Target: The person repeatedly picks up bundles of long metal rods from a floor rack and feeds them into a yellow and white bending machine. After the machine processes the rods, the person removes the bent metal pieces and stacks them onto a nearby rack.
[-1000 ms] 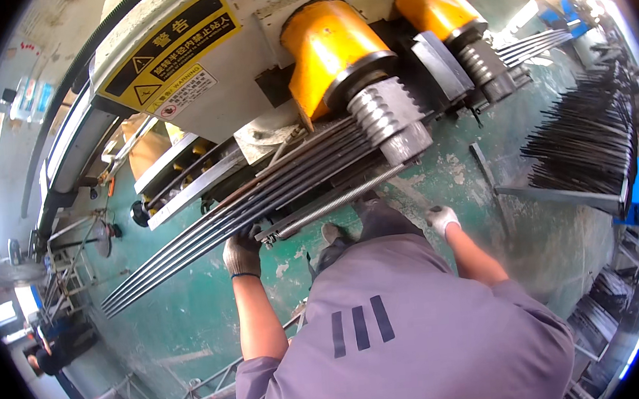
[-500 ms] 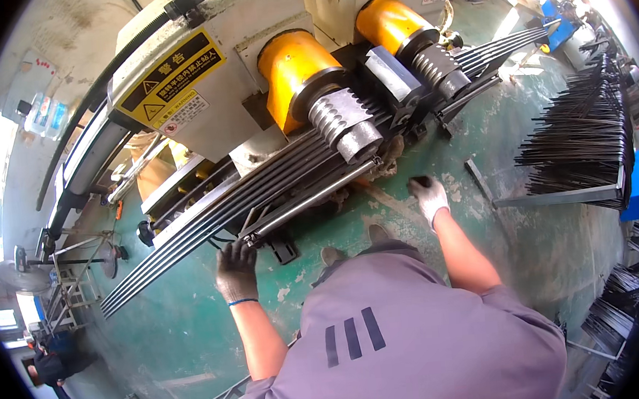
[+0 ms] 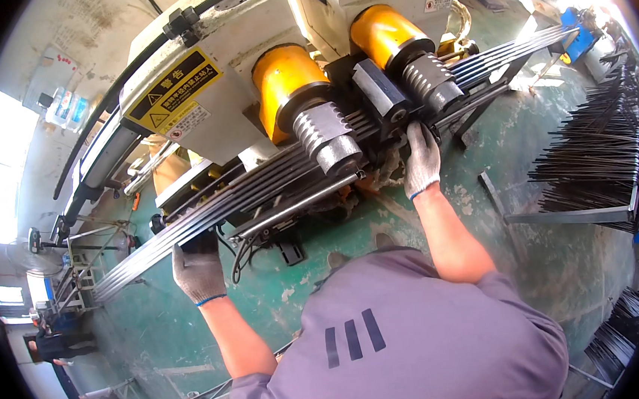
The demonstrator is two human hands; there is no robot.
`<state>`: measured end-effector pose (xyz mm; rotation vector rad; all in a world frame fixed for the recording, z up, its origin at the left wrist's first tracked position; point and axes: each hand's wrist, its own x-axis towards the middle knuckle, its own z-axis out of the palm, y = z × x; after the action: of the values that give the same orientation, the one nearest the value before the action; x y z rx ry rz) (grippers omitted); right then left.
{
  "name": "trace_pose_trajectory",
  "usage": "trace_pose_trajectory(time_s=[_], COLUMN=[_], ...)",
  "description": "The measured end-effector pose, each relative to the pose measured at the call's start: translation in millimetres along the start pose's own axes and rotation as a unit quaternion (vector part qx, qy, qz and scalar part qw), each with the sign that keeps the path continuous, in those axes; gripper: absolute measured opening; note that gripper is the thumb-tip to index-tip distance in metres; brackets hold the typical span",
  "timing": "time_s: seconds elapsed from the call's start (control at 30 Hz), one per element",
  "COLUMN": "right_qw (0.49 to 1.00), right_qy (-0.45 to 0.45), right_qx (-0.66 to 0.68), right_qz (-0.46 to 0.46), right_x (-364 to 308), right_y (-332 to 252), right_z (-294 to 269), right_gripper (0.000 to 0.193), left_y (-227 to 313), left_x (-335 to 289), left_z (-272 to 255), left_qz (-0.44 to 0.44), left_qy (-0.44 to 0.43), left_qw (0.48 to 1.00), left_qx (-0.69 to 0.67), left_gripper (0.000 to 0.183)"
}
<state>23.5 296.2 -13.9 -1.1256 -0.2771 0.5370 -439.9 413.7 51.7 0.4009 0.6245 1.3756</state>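
Several long, thin metal rods (image 3: 140, 257) lie side by side, running from the lower left up through the machine. My left hand (image 3: 198, 273), in a grey work glove with a darkened finger area, is at their near edge. Its thumb stands apart and its fingers reach beneath the rods, fingertips hidden. My right hand (image 3: 422, 163), also gloved, stretches its fingers up to the underside of a dark clamp block (image 3: 380, 90). This block sits between two ridged steel rollers (image 3: 326, 137) mounted on orange cylinders (image 3: 287, 74). The right fingertips are partly lost in shadow there.
The pale machine body (image 3: 230, 109) fills the far side. A round bar (image 3: 297, 207) runs along its near edge, above a foot pedal (image 3: 291, 252). Dark rods are stacked on a rack (image 3: 593, 148) at right. Another person (image 3: 57, 345) is at far left.
My left hand has moved left and slightly down, its fingers now under the rods. My right hand has risen from over the floor to the clamp block. The view has shifted a little.
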Motion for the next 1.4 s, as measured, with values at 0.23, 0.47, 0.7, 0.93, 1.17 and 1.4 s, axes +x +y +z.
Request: trace_pose_trajectory(time_s=[0.23,0.47,0.7,0.93,1.17,1.4], right_qw=[0.968,0.985,0.991,0.975,0.990,0.995], right_qy=[-0.016,-0.005,-0.105,-0.057,-0.008,-0.002], right_qx=[0.204,0.137,0.077,0.169,0.095,0.049], right_qz=[0.143,0.102,0.042,0.130,0.105,0.091], right_x=[33,73,123,108,106,91], right_y=[-9,23,48,20,18,-5], right_z=[20,9,-7,5,15,22], right_gripper=[0.051,0.035,0.035,0.035,0.029,0.031], left_y=[45,76,31,23,-31,-61], left_x=[3,6,-1,8,-49,-79], left_z=[92,189,296,347,421,453], left_qz=[0.189,0.326,0.356,0.564,0.483,0.332], left_qy=[-0.003,0.023,-0.044,-0.212,-0.249,-0.153], left_qw=[0.951,0.881,0.858,0.421,0.514,0.692], left_qx=[0.246,0.342,0.367,0.678,0.664,0.622], left_gripper=[0.053,0.039,0.035,0.022,0.020,0.029])
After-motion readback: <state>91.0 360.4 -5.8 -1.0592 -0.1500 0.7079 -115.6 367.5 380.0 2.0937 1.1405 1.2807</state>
